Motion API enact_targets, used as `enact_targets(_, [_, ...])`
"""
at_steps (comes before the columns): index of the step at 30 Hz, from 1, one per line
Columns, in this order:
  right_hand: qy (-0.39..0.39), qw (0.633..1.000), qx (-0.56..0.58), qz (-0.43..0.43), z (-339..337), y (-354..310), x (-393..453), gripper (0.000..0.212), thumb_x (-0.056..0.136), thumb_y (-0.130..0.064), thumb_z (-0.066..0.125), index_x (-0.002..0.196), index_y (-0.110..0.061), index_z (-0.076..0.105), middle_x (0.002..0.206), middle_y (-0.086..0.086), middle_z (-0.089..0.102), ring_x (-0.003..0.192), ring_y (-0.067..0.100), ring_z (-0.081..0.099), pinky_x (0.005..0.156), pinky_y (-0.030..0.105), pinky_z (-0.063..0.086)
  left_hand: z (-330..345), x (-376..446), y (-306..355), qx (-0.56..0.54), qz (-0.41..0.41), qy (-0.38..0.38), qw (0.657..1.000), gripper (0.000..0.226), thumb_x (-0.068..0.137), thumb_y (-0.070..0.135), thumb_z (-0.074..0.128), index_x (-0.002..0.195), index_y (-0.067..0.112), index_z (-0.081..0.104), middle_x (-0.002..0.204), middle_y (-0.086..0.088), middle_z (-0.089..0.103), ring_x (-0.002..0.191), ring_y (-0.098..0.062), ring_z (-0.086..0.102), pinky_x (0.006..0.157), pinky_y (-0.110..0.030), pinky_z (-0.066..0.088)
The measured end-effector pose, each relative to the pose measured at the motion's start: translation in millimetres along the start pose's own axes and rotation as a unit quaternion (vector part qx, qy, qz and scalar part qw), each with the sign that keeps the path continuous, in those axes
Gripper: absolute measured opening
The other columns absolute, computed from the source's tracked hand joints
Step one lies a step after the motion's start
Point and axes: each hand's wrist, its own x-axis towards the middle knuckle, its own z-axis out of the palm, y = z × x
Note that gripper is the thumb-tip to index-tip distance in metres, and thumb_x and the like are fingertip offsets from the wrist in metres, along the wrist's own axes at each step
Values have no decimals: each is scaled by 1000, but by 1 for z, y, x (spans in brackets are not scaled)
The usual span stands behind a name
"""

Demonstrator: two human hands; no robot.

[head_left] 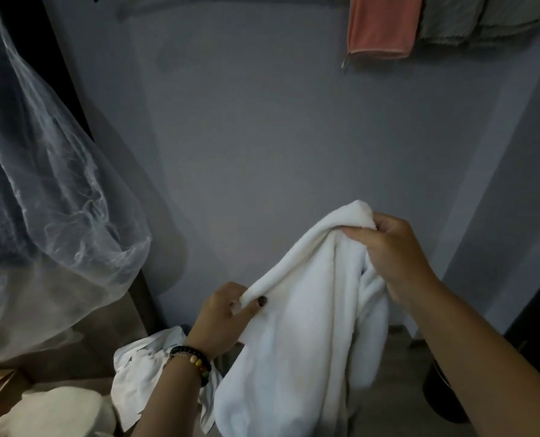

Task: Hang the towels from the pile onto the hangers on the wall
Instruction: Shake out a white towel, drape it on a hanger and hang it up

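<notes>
The left hand (227, 313) pinches one edge of a thick white terry towel (297, 348) between thumb and curled fingers, low and near the body. The right hand (394, 250) grips a bunched corner of the same towel higher up and further right, fingers folded over the fabric. Held this way, the top edge runs as a slanted line between the two hands while the rest of the cloth hangs down in loose folds. By my reading the person is finding and spreading an edge so the towel can go up flat, rather than in a lump. A beaded bracelet (193, 362) circles the left wrist.

Below the left forearm lies a crumpled white cloth (142, 373), and at the near left a pale rounded bundle (57, 411), likely more of the pile, though I cannot tell what it rests on. A large translucent plastic cover (48, 190) hangs at the left. The grey wall (262, 137) fills the far middle. At the far right top, a salmon-pink towel (382, 26) and a grey-green towel (476, 20) already hang, so the white one probably belongs beside them; the hangers themselves lie out of view.
</notes>
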Motion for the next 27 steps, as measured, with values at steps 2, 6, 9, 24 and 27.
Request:
enact_targets(2, [25,1000,-9,12,-2,8,8,40,77,-25,69,94,11,61,94,35,60,73,21,54,69,34,40,3,0,-1,-2,-19,29,999,38,92,45,53,71,14,54,62,2,50,53,-7,43,54,-25,35])
enact_targets(6, [92,992,-15,89,-7,34,16,35,86,-24,64,95,9,63,77,20,61,72,22,58,67,32,41,0,3,15,-8,-15,118,993,38,90,37,62,62,17,47,52,9,43,51,-6,42,51,-20,33])
enact_targets(9, [128,982,-4,142,-14,52,18,24,89,-24,61,82,-1,63,82,11,61,74,24,58,68,31,42,-12,8,16,32,-33,12,999,41,68,50,81,60,17,58,50,4,52,47,-5,48,49,-19,37])
enact_targets(24, [214,936,3,278,-28,116,24,35,98,-36,47,121,-11,56,114,10,58,108,30,57,82,33,44,30,-7,17,-357,-297,64,883,23,81,20,76,74,1,64,62,-8,61,49,-14,56,43,-20,44])
enact_targets(27, [186,921,-7,342,-34,136,32,29,90,-43,50,99,-17,56,104,9,63,87,26,59,66,28,42,28,-4,13,-464,-325,-39,823,31,78,17,77,103,-1,70,96,-18,72,80,-27,68,62,-29,53])
